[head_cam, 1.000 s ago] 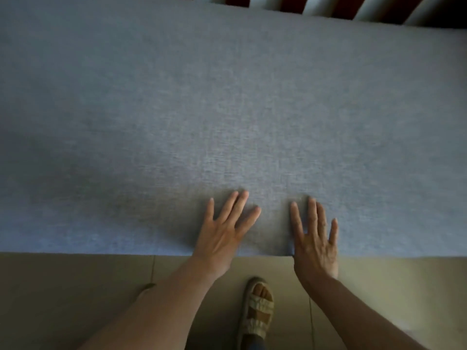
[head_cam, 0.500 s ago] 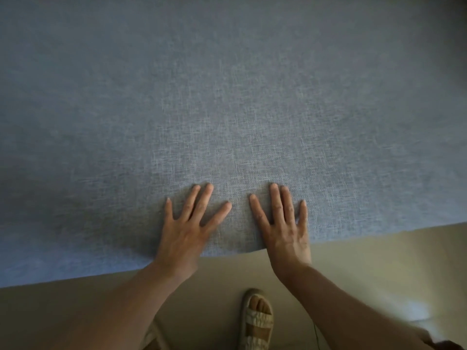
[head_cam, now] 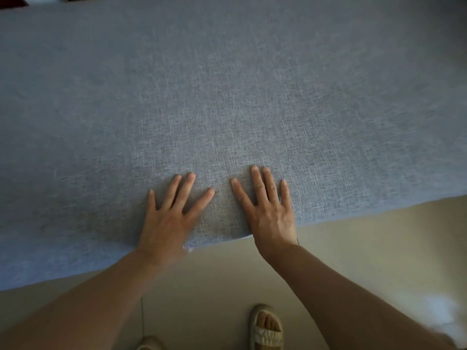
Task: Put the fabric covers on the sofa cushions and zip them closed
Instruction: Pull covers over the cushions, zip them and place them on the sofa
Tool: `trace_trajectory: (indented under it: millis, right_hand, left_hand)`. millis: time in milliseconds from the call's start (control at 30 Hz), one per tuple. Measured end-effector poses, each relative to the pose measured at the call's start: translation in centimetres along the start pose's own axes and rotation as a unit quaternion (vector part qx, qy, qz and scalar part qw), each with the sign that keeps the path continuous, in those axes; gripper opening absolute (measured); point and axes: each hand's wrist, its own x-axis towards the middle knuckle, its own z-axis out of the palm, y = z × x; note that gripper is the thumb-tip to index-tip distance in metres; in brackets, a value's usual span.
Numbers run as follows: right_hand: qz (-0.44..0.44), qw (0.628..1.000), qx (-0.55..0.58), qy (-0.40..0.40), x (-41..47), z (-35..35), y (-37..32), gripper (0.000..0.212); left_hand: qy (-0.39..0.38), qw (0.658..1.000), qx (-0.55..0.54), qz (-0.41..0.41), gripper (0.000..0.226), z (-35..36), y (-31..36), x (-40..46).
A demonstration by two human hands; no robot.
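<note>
Your left hand (head_cam: 166,223) and right hand (head_cam: 270,210) lie flat, fingers spread, on the blue-grey woven fabric-covered cushion (head_cam: 227,109), which fills the view above the beige floor (head_cam: 353,248). Cover looks on; no zip visible, so closure unconfirmed.

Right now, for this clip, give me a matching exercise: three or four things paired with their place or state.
Things:
1. left hand
2. right hand
3. blue-grey woven fabric cover
4. beige strapped sandal

Places or states:
A. on the tan floor, bottom of view
B. spread wide across the upper view
C. flat on the fabric, left of the other
D. flat on the fabric, near its raised edge

Pairs: 1-C, 2-D, 3-B, 4-A
</note>
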Motion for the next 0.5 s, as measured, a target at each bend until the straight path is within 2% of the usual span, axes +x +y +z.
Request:
trace_trajectory:
  millis: [67,100,167,233,300,333,400,500]
  right_hand:
    - [-0.048,0.997,0.056,0.014,-0.2,0.0,1.6,0.107]
    - [-0.058,0.995,0.080,0.015,-0.3,-0.2,2.7,0.096]
    - [0.009,0.992,0.122,0.023,-0.1,-1.0,5.6,0.074]
    - [0.105,0.984,0.143,0.034,0.4,-1.8,9.3,0.073]
    - [0.144,0.981,0.129,0.020,0.6,-1.9,13.1,0.080]
    - [0.168,0.977,0.130,0.014,0.3,-1.8,15.2,0.082]
    - [0.266,0.952,0.152,0.016,-1.0,-1.6,19.0,0.083]
    - [0.443,0.874,0.196,-0.024,-4.2,-1.7,24.1,0.083]
  left_hand:
    - [0.009,0.998,-0.028,0.046,0.119,-0.7,-0.7,0.8]
    - [0.013,0.997,-0.038,0.061,0.103,-1.6,-0.7,1.7]
    - [0.035,0.996,-0.074,0.039,0.080,-3.7,0.3,4.6]
    - [0.028,0.993,-0.111,-0.031,0.073,-5.1,2.8,8.4]
    - [-0.004,0.985,-0.145,-0.093,0.074,-6.4,6.3,11.2]
    - [-0.008,0.984,-0.154,-0.093,0.075,-6.9,8.4,12.5]
    - [-0.011,0.989,-0.142,-0.032,0.076,-7.7,12.6,13.8]
    - [-0.033,0.986,-0.093,0.133,0.081,-9.4,18.9,15.3]
